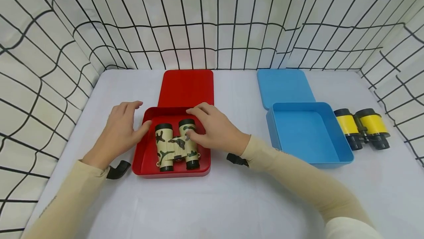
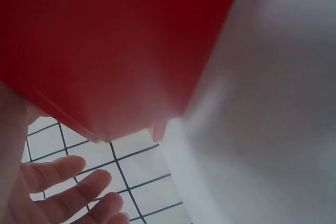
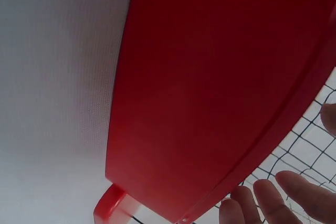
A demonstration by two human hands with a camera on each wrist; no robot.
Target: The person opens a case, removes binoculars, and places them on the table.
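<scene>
Camouflage-patterned binoculars (image 1: 164, 141) lie inside a red box (image 1: 172, 175), whose red lid (image 1: 187, 88) is laid back behind it. At the box's left side is my left hand (image 1: 120, 132), fingers apart and the thumb over the left rim. My right hand (image 1: 215, 126) reaches over the right wall, its thumb overlapping the right barrel of the binoculars in the head view. In the left wrist view, loose fingers (image 2: 73, 192) show beyond the red side wall. The right wrist view shows bent, relaxed fingers (image 3: 268, 198) past the opposite wall, gripping nothing.
To the right stands a blue box (image 1: 304, 132) with its blue lid (image 1: 285, 84) folded back. Yellow and black binoculars (image 1: 374, 125) lie beside it on the white tabletop (image 1: 232, 202). Black wire mesh (image 1: 217, 25) encloses the back and both sides.
</scene>
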